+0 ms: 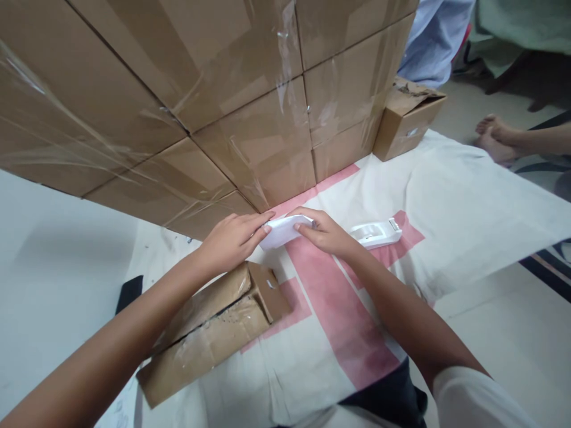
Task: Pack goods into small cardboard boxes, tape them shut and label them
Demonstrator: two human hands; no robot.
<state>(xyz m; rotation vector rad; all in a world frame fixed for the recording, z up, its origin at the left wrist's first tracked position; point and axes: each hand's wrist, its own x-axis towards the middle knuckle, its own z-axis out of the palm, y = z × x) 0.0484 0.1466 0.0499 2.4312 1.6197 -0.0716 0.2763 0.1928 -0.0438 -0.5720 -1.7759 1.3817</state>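
A small flat white piece (pixel 282 230) is held between both my hands, just above the white and red cloth (pixel 339 309). My left hand (pixel 232 241) grips its left end with fingers closed along the top edge. The fingers of my right hand (pixel 323 232) curl over its right end. Just right of my right hand lies a white plastic tape-dispenser-like tool (pixel 377 233) on the cloth. Below my left forearm sits a torn open cardboard box (pixel 214 333).
A wall of taped cardboard cartons (pixel 187 101) stands right behind my hands. A small brown box (pixel 408 119) sits at its right end. Another person's bare feet (pixel 495 139) rest on the floor at the far right, and someone in light blue clothing (pixel 435 38) is behind the cartons.
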